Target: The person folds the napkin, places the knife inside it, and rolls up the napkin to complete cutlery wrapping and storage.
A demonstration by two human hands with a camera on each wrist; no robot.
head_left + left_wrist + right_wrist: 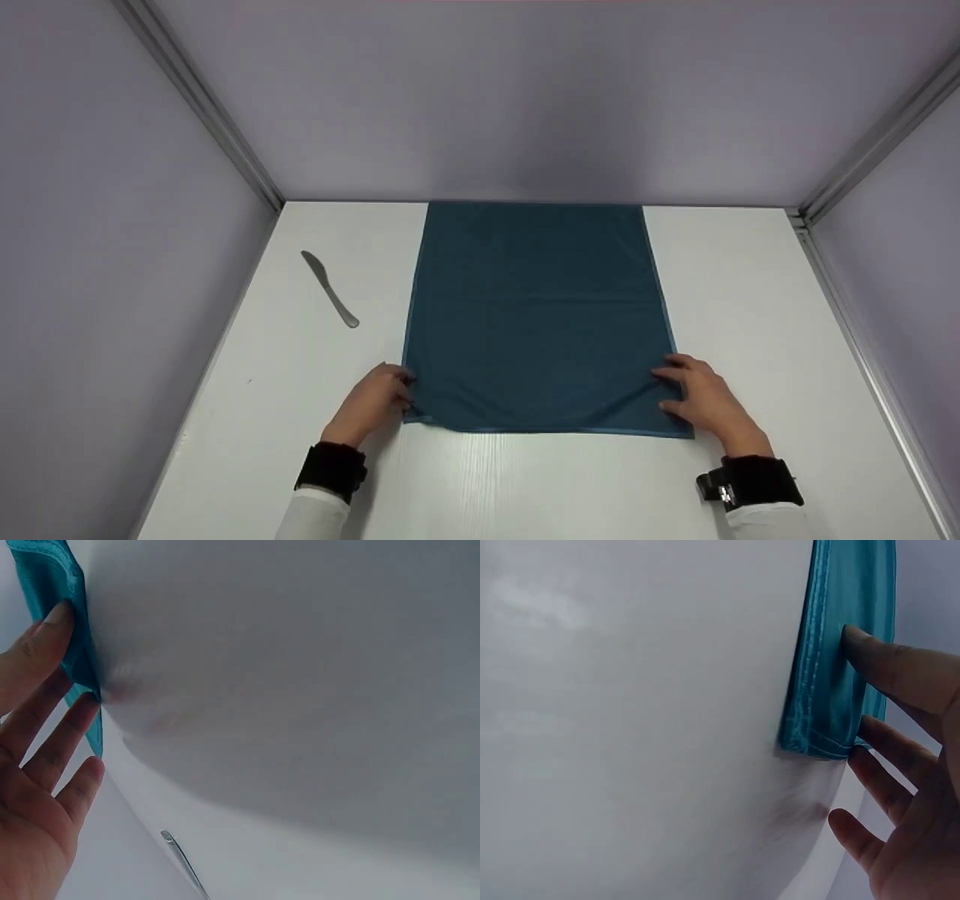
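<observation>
A dark teal cloth (536, 315) lies spread flat on the white table (540, 480), its far edge against the back wall. My left hand (379, 394) is at the cloth's near-left corner, fingertips touching the edge. In the left wrist view the left hand (45, 757) has fairly straight fingers against the cloth's (52, 570) hem. My right hand (694, 394) rests on the near-right corner. In the right wrist view the right hand (900, 787) has its thumb on top of the cloth (847, 585) and its other fingers beside the corner.
A metal table knife (330, 289) lies on the table left of the cloth, handle toward me; its handle (184, 862) also shows in the left wrist view. Pale walls with metal rails close in the table on the left, back and right.
</observation>
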